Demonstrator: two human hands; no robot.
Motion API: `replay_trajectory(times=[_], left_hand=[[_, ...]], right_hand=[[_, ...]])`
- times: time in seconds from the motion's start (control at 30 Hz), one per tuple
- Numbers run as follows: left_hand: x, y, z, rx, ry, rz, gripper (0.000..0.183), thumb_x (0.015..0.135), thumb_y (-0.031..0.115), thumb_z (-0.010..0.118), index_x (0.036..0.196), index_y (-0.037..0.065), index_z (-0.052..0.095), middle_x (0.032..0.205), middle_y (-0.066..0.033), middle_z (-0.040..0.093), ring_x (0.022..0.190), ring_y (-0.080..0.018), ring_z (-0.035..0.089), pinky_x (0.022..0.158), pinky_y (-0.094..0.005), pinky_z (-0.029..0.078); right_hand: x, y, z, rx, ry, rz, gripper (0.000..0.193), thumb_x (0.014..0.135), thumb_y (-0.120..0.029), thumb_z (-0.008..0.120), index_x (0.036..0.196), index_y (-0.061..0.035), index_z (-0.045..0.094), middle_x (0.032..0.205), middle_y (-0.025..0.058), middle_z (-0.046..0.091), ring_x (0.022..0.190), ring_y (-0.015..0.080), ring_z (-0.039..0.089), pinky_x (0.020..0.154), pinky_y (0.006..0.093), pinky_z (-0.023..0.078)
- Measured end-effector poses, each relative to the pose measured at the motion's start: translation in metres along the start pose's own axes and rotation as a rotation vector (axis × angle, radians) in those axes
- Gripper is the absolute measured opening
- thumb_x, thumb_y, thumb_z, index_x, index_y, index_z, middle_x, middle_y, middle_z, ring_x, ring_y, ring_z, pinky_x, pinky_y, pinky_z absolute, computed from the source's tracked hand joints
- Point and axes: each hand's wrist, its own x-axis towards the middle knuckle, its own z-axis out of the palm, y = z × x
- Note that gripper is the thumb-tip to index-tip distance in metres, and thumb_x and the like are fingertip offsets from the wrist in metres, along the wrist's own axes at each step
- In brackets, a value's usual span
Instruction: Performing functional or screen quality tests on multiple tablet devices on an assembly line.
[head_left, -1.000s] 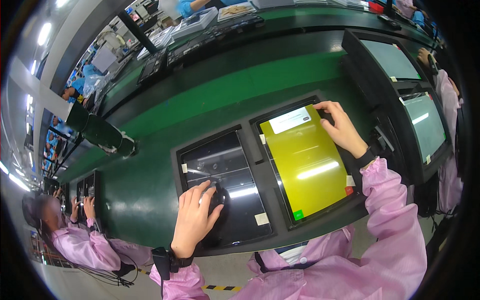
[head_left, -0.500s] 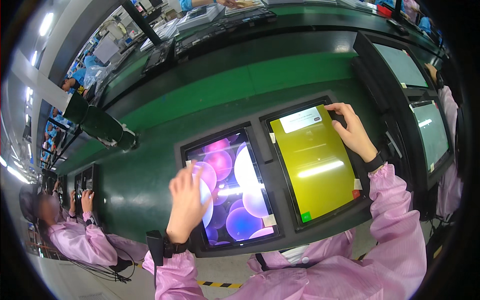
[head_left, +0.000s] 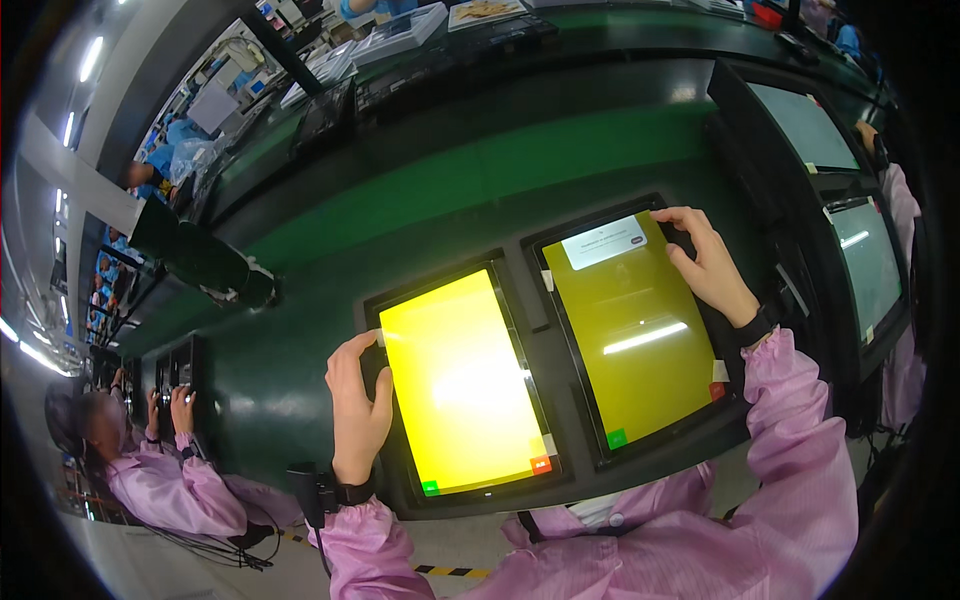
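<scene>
Two tablets lie face up in a dark padded tray [head_left: 535, 300] before me. The left tablet [head_left: 455, 380] glows bright yellow, with a small green square and a red square at its lower corners. My left hand [head_left: 360, 410] is at its left edge, fingertips by a pale tab, thumb apart from the fingers. A dimmer yellow fills the right tablet [head_left: 635, 340], which has a white pop-up box near its top. At that tablet's upper right corner rests my right hand [head_left: 708, 268], thumb and fingers apart. Neither hand grips anything.
A dark rack holding more tablets [head_left: 865, 265] stands at the right, with a person's hand beside it. On the green workbench [head_left: 270, 370], a dark green post [head_left: 205, 255] rises at the left. Another person in pink [head_left: 165, 485] works further left. Papers and trays [head_left: 400, 35] line the far shelf.
The left tablet's screen has turned from a picture of coloured bubbles to bright yellow with corner squares. My left hand has moved left, off the screen to its edge. My right hand stays put.
</scene>
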Motion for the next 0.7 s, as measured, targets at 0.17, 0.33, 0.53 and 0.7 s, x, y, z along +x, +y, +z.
replay_trajectory(times=[0.17, 0.33, 0.53, 0.7], left_hand=[[-0.026, 0.022, -0.009, -0.027, -0.148, 0.020, 0.058, 0.075, 0.008, 0.064, 0.128, 0.002, 0.040, 0.133, -0.0187, 0.041, 0.126, -0.0351, 0.035, 0.106, -0.0410, 0.025], [-0.065, 0.040, -0.025, 0.094, -0.358, -0.029, 0.076, 0.075, 0.030, 0.068, 0.135, 0.003, 0.031, 0.145, -0.0220, 0.023, 0.133, -0.0399, 0.020, 0.108, -0.0489, 0.016], [-0.087, 0.025, -0.027, 0.116, -0.408, -0.188, 0.090, 0.073, 0.039, 0.070, 0.140, 0.001, 0.024, 0.149, -0.0231, 0.015, 0.135, -0.0403, 0.017, 0.110, -0.0461, 0.014], [-0.087, 0.029, -0.033, -0.080, -0.113, -0.211, 0.080, 0.076, 0.031, 0.070, 0.136, -0.002, 0.029, 0.148, -0.0215, 0.020, 0.133, -0.0370, 0.022, 0.108, -0.0446, 0.018]], right_hand=[[0.002, 0.006, 0.005, -0.016, -0.008, -0.018, 0.037, 0.080, -0.003, 0.049, 0.117, -0.0011, 0.050, 0.113, 0.0171, 0.053, 0.107, 0.0312, 0.052, 0.095, 0.0370, 0.041], [0.002, 0.001, -0.001, 0.002, 0.009, -0.005, 0.037, 0.079, -0.003, 0.049, 0.116, -0.0009, 0.052, 0.113, 0.0168, 0.054, 0.108, 0.0310, 0.051, 0.096, 0.0374, 0.040], [0.001, 0.002, 0.001, -0.018, 0.003, -0.060, 0.041, 0.078, -0.001, 0.048, 0.119, -0.0018, 0.050, 0.115, 0.0169, 0.053, 0.113, 0.0314, 0.048, 0.100, 0.0370, 0.037], [-0.002, -0.010, 0.005, 0.046, -0.146, -0.058, 0.041, 0.079, -0.002, 0.044, 0.119, -0.0029, 0.049, 0.117, 0.0173, 0.044, 0.120, 0.0338, 0.040, 0.104, 0.0377, 0.034]])
